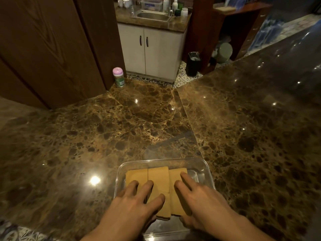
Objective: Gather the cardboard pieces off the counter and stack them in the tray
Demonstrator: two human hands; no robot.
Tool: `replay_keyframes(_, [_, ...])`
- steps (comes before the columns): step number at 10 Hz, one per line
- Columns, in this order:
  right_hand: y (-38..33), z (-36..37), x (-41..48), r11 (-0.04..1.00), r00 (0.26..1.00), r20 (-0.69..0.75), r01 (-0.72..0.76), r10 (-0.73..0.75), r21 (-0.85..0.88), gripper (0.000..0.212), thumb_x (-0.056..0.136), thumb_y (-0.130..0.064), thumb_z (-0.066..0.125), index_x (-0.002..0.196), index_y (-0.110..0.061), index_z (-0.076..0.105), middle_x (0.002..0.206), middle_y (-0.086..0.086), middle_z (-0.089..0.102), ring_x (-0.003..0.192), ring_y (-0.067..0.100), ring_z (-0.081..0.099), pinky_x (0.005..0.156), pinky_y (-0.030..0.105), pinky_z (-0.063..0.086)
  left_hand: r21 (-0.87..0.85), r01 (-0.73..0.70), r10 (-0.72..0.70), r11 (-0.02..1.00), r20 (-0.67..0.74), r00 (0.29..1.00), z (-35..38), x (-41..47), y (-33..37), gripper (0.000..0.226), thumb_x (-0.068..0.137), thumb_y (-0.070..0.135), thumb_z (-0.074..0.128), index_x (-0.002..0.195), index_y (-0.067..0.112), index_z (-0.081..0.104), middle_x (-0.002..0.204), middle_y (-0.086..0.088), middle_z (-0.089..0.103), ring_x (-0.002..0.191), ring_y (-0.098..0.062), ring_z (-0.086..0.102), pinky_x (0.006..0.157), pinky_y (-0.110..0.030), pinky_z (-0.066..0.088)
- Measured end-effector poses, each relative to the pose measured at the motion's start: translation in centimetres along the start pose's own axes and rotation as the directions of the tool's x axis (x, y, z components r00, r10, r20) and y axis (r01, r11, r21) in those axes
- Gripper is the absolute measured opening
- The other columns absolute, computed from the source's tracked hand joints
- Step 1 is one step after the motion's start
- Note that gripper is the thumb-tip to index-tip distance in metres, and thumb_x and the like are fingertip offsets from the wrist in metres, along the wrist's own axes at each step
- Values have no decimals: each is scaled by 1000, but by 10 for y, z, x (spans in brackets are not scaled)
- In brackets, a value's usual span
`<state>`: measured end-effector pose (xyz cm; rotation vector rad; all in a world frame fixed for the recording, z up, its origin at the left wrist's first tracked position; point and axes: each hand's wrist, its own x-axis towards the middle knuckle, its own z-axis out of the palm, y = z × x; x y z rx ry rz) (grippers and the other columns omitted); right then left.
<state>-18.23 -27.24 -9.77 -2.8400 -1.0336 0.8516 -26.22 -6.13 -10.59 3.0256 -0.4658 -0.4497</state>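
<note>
As they lie in tray (173, 160), cardboard pieces (158, 176) run near-to-far.

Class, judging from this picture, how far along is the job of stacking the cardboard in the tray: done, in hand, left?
Done: the cardboard pieces lie in the clear tray. In hand: the left hand and right hand rest on them with straight fingers, apparently squaring them. Left: no cardboard shows on the counter, so probably only tidying.
</note>
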Motion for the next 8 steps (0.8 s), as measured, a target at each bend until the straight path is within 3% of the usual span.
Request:
replay_keyframes(1, [-1, 2, 0, 1000, 999, 28, -18, 19, -15, 78, 87, -43, 74, 147, -25, 27, 170, 5, 8, 129, 35, 55, 99, 48, 54, 14, -8, 8, 1000, -7, 1000, 1, 0, -1, 59, 57, 62, 81, 111, 46, 65, 116, -1, 74, 82, -29, 72, 50, -40, 59])
replay_keyframes(3, [-4, -6, 4, 999, 999, 35, -6, 7, -42, 87, 80, -52, 77, 148, -22, 29, 164, 7, 19, 131, 35, 50, 102, 48, 52, 21, -35, 34, 999, 56, 998, 0, 3, -7, 57, 62, 65, 67, 115, 47, 58, 114, -1, 70, 79, -25, 67, 49, -41, 60])
replay_keyframes(4, [-4, -20, 5, 1000, 998, 58, -27, 28, -16, 89, 78, -67, 74, 148, -24, 38, 165, 3, 21, 137, 34, 47, 109, 49, 47, 30, -33, 31, 999, 70, 997, -18, 8, -4, 57, 75, 75, 55, 122, 46, 49, 125, -1, 58, 99, -28, 61, 63, -44, 59])
replay_keyframes(5, [-2, -43, 3, 999, 998, -55, -27, 30, 47, 68, 86, -76, 57, 136, -30, 54, 144, -3, 53, 121, 20, 59, 100, 40, 54, -65, 18, -16, 998, 33, 999, -41, 16, -7, 55, 90, 76, 35, 132, 41, 38, 134, 2, 41, 121, -25, 44, 88, -41, 47])
replay_keyframes(6, [0, -76, 8, 982, 954, -292, -21, 76, 187, 50, 97, -72, 36, 100, -31, 65, 87, -8, 68, 78, 4, 65, 76, 32, 59, -99, 28, -46, 995, -185, 982, -76, 29, -19, 50, 93, 73, 30, 123, 39, 49, 119, 10, 50, 107, -11, 47, 78, -28, 44])
replay_keyframes(7, [9, -115, 25, 966, 851, -504, -11, 144, 258, 54, 102, -66, 26, 87, -28, 63, 74, -6, 65, 70, 5, 64, 73, 34, 58, -74, 71, -97, 995, -463, 881, -113, 57, -42, 59, 95, 72, 24, 122, 34, 60, 115, 10, 60, 102, -12, 53, 78, -27, 45])
replay_keyframes(8, [16, -161, 46, 961, 754, -635, 17, 168, 276, 52, 105, -60, 28, 113, -26, 66, 105, -2, 72, 101, 17, 67, 87, 37, 49, -84, 156, -177, 984, -512, 840, -158, 89, -66, 72, 95, 74, 15, 141, 32, 51, 145, -1, 55, 135, -24, 46, 108, -47, 43])
